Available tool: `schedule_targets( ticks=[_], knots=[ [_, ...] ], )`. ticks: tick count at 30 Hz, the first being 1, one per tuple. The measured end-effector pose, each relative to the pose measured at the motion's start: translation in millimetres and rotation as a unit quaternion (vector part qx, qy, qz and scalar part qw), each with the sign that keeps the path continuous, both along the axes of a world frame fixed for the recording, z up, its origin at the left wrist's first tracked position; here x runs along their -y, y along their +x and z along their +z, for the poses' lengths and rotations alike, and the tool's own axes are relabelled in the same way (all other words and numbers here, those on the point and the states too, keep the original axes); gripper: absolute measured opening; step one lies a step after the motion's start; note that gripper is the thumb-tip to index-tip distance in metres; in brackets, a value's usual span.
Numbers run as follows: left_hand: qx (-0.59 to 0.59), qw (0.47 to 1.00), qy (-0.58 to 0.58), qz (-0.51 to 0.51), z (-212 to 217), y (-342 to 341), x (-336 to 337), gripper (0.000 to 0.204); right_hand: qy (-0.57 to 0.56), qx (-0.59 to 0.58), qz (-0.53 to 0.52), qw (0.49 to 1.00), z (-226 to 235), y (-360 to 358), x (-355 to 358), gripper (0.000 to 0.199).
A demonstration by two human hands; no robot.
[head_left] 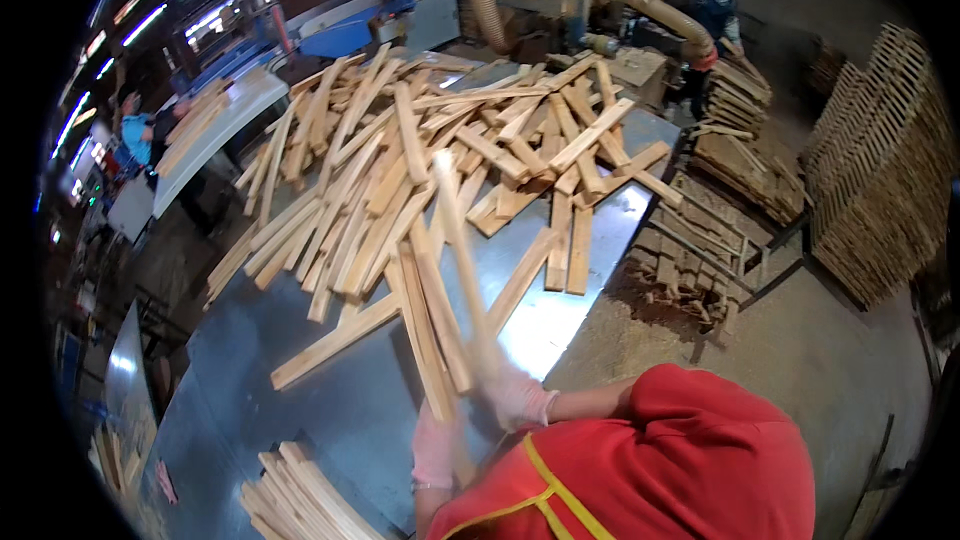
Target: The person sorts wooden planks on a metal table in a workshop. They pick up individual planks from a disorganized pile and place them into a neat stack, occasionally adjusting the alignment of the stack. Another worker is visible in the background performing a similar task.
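Both hands gloved: right hand [520,395] closed around a blurred wooden slat [462,260]; left hand [433,450] grip unclear, near table [300,390] edge. Slat pile [440,140] far side.

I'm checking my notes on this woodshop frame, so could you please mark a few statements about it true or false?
1. The right hand grips a long wooden slat. True.
2. The metal table bears a heap of loose slats. True.
3. Both hands are bare. False: the right hand and the left hand wear pale gloves.
4. The slats on the table are stacked in neat rows. False: they lie criss-crossed in a jumble.
5. A small bundle of slats lies at the table's near edge, left of the hands. True.
6. The floor right of the table is clean tile. False: sawdust and wood scraps cover it.
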State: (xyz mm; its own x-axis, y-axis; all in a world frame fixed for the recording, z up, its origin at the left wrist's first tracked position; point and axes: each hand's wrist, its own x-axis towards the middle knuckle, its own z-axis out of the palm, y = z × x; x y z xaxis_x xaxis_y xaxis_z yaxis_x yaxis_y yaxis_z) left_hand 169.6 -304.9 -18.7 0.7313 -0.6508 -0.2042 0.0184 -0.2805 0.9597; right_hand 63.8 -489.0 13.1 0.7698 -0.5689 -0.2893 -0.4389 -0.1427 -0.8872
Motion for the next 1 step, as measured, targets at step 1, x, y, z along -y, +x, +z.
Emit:
schedule_targets(
  ticks=[1],
  knots=[
    [0.004, 1.0, 0.003, 0.005, 1.6, 0.3, -5.7, 0.064, -0.081, 0.056, 0.097, 0.99, 15.9, 8.3, -16.0, 0.094]
  ],
)
